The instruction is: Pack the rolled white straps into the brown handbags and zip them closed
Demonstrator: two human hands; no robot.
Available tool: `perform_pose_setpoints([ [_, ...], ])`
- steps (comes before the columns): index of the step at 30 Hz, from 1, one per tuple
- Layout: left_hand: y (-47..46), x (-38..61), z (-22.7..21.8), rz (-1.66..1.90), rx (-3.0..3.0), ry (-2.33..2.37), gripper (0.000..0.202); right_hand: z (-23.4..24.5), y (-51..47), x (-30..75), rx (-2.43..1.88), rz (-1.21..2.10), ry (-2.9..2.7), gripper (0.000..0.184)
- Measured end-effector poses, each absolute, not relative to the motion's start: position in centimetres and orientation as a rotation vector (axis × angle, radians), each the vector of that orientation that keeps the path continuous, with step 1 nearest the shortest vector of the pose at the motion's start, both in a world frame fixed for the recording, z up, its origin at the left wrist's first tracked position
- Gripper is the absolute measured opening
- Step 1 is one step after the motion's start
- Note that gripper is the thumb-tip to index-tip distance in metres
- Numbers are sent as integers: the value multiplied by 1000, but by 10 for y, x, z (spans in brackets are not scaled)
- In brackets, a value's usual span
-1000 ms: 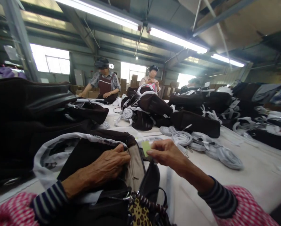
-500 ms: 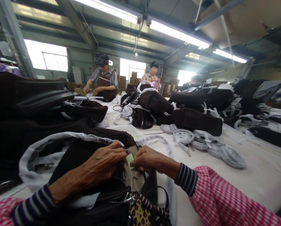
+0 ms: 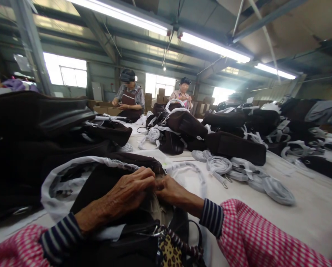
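Tube lights (image 3: 214,46) overhead, bright windows (image 3: 66,72), white table (image 3: 299,218)

Piled dark bags (image 3: 232,146) and wrapped straps (image 3: 218,164) across a white table (image 3: 302,215), two seated workers (image 3: 129,98) behind.

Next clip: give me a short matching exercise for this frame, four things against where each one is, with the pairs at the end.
Things:
1. left hand
2. right hand
3. leopard-print piece
4. wrapped straps

Places:
A. bottom edge of the view, below both hands
B. on the dark bag, at its opening
C. loose on the white table, to the right
D. fingertips meeting the other hand at the bag's opening

Pairs: 1-B, 2-D, 3-A, 4-C
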State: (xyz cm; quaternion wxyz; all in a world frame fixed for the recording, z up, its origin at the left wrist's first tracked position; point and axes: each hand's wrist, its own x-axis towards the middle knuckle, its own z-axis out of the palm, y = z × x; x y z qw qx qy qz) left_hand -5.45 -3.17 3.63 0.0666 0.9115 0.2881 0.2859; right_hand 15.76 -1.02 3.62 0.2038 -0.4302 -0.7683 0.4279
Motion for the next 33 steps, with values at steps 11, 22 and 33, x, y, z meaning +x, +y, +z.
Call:
perform_pose_setpoints([
  [11, -34, -55, 33, 613, 2825, 929, 14, 85, -45, 178, -1206, 877, -2291, 17],
  [22, -36, -54, 26, 647, 2913, 922, 15, 71, -60, 184, -1417, 947, -2456, 7],
  [33, -28, -42, 19, 857, 2862, 791, 16, 71, -65, 183, -1364, 626, -2488, 16],
])
